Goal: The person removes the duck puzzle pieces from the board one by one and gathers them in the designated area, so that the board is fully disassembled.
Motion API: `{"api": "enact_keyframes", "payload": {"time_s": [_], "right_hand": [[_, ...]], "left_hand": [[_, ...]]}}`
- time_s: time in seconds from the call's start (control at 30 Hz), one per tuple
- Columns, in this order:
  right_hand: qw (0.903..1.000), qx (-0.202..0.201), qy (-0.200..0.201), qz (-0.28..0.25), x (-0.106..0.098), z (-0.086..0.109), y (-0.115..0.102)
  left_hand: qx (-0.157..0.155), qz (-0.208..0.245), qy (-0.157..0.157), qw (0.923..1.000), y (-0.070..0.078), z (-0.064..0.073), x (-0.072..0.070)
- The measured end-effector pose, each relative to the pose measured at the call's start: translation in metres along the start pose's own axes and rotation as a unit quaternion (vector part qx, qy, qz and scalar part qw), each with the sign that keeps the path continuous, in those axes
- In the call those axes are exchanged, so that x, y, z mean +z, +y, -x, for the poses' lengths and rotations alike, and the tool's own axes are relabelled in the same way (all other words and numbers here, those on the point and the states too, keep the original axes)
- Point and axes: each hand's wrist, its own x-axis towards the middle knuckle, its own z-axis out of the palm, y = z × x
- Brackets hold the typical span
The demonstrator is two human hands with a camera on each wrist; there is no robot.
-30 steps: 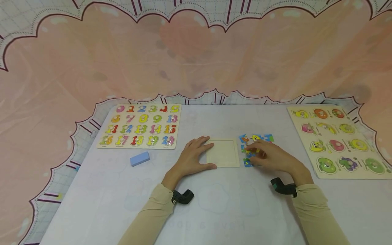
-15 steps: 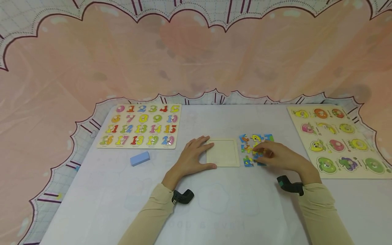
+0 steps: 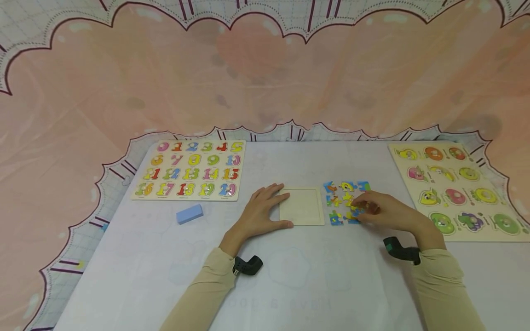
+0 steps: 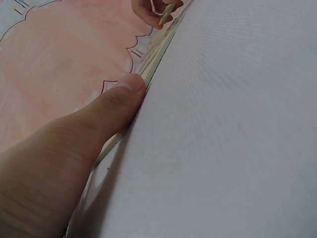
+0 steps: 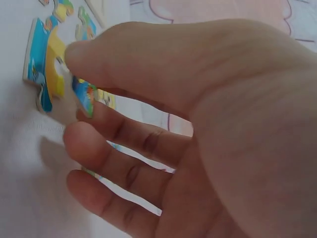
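Observation:
My left hand (image 3: 260,211) spans the left side of a bare wooden puzzle tray (image 3: 301,207), fingers spread and fairly straight. In the left wrist view its thumb (image 4: 119,101) rests along the tray's near edge. To the right of the tray, several jigsaw pieces (image 3: 336,218) with blue, green and yellow printing lie loosely grouped. My right hand (image 3: 387,211) is over the right part of this group. Between its thumb and index finger it pinches a jigsaw piece (image 5: 84,95), tilted on edge in the right wrist view. A blue and yellow piece (image 5: 37,54) lies just beyond the thumb.
A number puzzle board (image 3: 190,174) lies at the back left, with a blue block (image 3: 189,214) in front of it. At the right is a fruit puzzle board (image 3: 459,197), close behind my right wrist. A white cloth (image 3: 290,285) covers the table.
My right hand has shifted to the right across the jigsaw pieces, uncovering more of those in the left and middle of the group. My left hand and the tray stay put.

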Motion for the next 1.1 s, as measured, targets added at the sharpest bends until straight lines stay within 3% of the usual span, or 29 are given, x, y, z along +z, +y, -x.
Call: {"api": "enact_keyframes", "payload": {"time_s": [0.7,1.1], "right_hand": [[0.9998,0.003,-0.021,-0.006,-0.01,0.012,0.017],[0.9994,0.003,-0.009,-0.034,-0.008,0.012,0.019]], "left_hand": [[0.0,0.0,0.002,1.0,0.001,0.0,0.0],[-0.003,0.003,0.0,1.0,0.002,0.0,-0.002]]}}
